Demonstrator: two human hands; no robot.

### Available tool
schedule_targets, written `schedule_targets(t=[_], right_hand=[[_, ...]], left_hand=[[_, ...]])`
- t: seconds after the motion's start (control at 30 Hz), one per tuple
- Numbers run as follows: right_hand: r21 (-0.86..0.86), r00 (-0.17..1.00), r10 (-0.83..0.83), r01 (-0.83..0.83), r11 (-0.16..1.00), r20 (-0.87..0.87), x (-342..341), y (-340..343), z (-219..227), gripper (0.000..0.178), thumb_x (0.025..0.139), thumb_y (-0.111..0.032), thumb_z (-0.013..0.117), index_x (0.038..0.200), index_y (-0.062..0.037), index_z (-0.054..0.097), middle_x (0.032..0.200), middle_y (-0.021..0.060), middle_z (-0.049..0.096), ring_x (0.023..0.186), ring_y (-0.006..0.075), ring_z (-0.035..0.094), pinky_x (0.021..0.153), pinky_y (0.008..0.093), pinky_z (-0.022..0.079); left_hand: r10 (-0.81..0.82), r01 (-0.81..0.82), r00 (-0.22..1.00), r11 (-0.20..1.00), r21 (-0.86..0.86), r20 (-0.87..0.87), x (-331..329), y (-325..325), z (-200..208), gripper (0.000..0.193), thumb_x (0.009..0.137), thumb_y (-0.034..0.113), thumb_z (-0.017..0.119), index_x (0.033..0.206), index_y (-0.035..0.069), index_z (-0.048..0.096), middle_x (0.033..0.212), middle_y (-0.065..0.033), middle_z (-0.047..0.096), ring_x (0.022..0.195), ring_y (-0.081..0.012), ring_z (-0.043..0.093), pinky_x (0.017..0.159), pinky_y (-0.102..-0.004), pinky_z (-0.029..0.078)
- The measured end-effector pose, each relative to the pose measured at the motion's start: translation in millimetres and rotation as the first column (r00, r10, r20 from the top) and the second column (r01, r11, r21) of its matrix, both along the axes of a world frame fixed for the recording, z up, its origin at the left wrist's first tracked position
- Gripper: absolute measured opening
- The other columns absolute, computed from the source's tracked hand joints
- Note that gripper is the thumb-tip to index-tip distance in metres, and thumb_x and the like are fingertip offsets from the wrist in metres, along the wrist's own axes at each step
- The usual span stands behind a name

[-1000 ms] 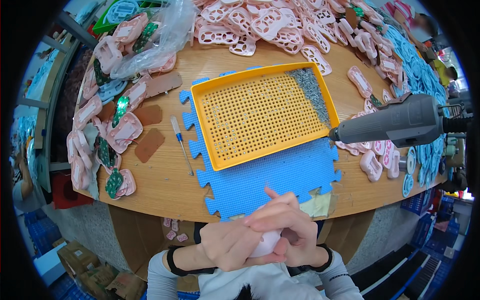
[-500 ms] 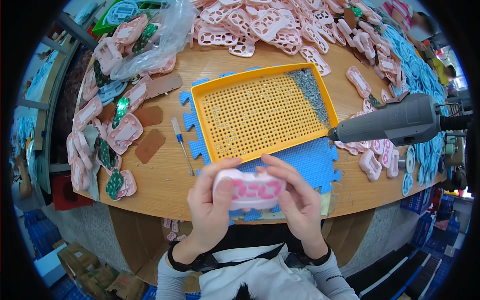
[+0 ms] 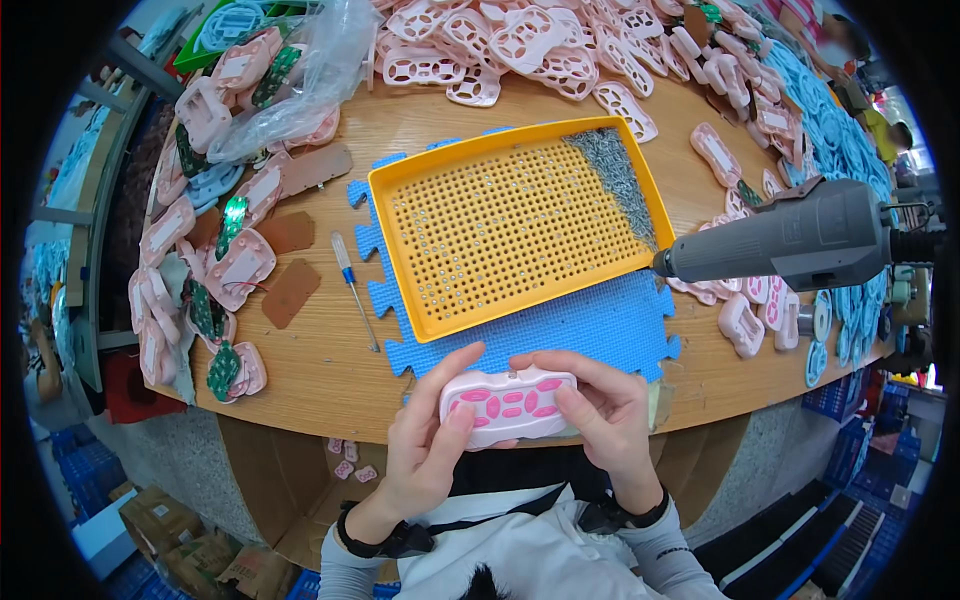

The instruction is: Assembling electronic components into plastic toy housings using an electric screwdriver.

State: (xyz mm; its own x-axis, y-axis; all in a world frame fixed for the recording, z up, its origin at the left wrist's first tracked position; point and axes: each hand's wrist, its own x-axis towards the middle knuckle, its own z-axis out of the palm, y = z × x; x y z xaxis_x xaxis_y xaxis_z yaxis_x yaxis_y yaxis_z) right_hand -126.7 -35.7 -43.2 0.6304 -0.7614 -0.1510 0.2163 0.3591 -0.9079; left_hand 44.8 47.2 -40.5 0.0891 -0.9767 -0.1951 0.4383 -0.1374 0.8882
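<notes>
A pale pink remote controller [image 3: 510,427] with bright pink buttons is held level between my two hands, above the table's near edge. My left hand [image 3: 430,440] closes on its left end, with the thumb over the buttons there. My right hand [image 3: 603,415] grips the other end, its thumb on the right-hand buttons and its index finger along the top edge. Just beyond lies a blue foam mat [image 3: 560,330]. On the mat stands a yellow perforated tray [image 3: 530,322] with many small screws heaped in its far right corner.
An electric screwdriver [image 3: 790,240] reaches in from the right beside the tray. A hand screwdriver [image 3: 354,292] lies left of the mat. Pink shells [image 3: 520,40] are piled at the back, and shells with green circuit boards [image 3: 207,305] at the left. Light-blue parts [image 3: 830,120] fill the right side.
Both hands have moved slightly down toward me. The controller's face has tilted up, so its buttons show more clearly, and my left thumb has shifted onto the buttons.
</notes>
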Motion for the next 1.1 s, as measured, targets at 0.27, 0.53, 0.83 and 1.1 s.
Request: schedule_targets(t=[0.27, 0.53, 0.83, 1.1], right_hand=[[-0.062, 0.999, 0.003, -0.005, 0.998, -0.032, 0, -1, 5, 0.035, 0.092, -0.002, 0.048, 0.125, 0.0078, 0.047, 0.124, 0.0189, 0.053, 0.11, 0.0201, 0.055, 0.092, 0.0303, 0.047], [-0.037, 1.0, -0.012, 0.013, 0.999, 0.027, -6, -6, -1, 0.033, 0.092, -0.004, 0.051, 0.122, 0.0081, 0.05, 0.12, 0.0195, 0.056, 0.109, 0.0226, 0.056, 0.092, 0.0322, 0.047], [-0.142, 1.0, -0.029, 0.028, 0.99, 0.0, -13, -9, -5, 0.033, 0.09, -0.005, 0.053, 0.12, 0.0091, 0.049, 0.117, 0.022, 0.057, 0.109, 0.0249, 0.057, 0.093, 0.0345, 0.046], [-0.107, 0.999, -0.044, 0.043, 0.993, -0.01, -12, -14, -8, 0.033, 0.089, -0.001, 0.053, 0.121, 0.0092, 0.049, 0.115, 0.0221, 0.058, 0.107, 0.0248, 0.058, 0.092, 0.0342, 0.047]], left_hand=[[0.041, -0.039, 0.998, 0.999, -0.03, 0.053, -1, 6, -10, 0.041, 0.095, 0.009, 0.043, 0.134, -0.003, 0.034, 0.118, -0.0116, 0.05, 0.105, -0.0134, 0.052, 0.089, -0.0263, 0.043], [-0.083, 0.083, 0.996, 0.997, 0.007, 0.04, 5, -5, -4, 0.043, 0.091, 0.006, 0.052, 0.132, -0.002, 0.04, 0.12, -0.0112, 0.052, 0.104, -0.0135, 0.053, 0.087, -0.025, 0.045], [-0.175, 0.192, 0.971, 0.976, -0.101, 0.162, 12, -18, -6, 0.048, 0.086, 0.003, 0.057, 0.132, -0.001, 0.043, 0.119, -0.0151, 0.057, 0.101, -0.0151, 0.057, 0.083, -0.0267, 0.049], [-0.234, 0.248, 0.953, 0.968, -0.047, 0.193, 19, -19, -8, 0.053, 0.087, 0.002, 0.056, 0.136, -0.001, 0.037, 0.12, -0.0185, 0.056, 0.098, -0.0165, 0.059, 0.073, -0.0248, 0.053]])
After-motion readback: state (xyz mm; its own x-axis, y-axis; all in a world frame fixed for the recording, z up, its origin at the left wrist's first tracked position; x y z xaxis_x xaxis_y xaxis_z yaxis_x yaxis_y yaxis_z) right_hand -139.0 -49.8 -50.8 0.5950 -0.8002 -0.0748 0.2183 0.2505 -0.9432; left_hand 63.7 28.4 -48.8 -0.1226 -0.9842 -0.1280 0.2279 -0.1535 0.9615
